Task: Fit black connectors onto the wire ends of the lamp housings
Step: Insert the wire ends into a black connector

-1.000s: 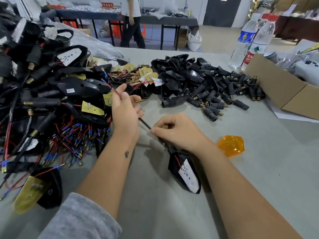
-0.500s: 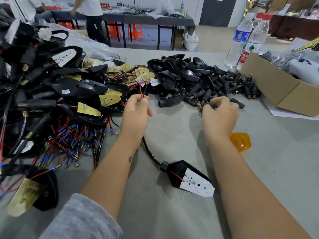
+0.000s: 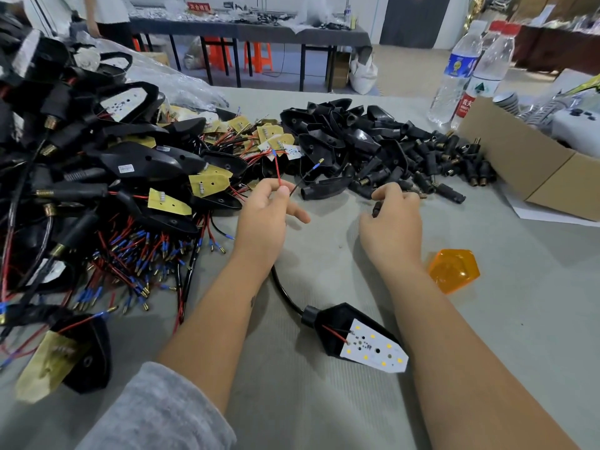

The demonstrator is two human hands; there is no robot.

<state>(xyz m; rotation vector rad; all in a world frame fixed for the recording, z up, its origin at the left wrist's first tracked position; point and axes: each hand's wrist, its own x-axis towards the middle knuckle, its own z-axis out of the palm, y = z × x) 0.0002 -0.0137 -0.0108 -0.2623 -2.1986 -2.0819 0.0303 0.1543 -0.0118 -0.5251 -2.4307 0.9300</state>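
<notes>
Pinching two wire ends, the left hand [image 3: 261, 219] holds a red wire [image 3: 277, 170] and a black wire [image 3: 306, 177] between thumb and forefinger; both rise just above the fingers [image 3: 282, 191], each tipped with a blue sleeve and brass terminal.

Right hand [image 3: 393, 222]: fingers curled round a black connector [image 3: 376, 210], whose end shows at the thumb side. It sits level with the left fingers, apart from the wire ends.

Lamp housing [image 3: 344, 332]: black, LED board face up, lying on the bench [image 3: 519, 319] below and between both wrists. Its black cable [image 3: 282, 290] runs up beneath the left wrist toward the fingers.

Loose connectors [image 3: 438, 160]: heaped just beyond the right fingers, touching empty housing shells [image 3: 337, 134].

Wired housings [image 3: 97, 177]: piled left of the left fingers.

Orange lens [image 3: 453, 271]: beside the right wrist, outer side.

Cardboard box [image 3: 526, 167] and two water bottles [image 3: 470, 69]: far right, well beyond the fingers.
</notes>
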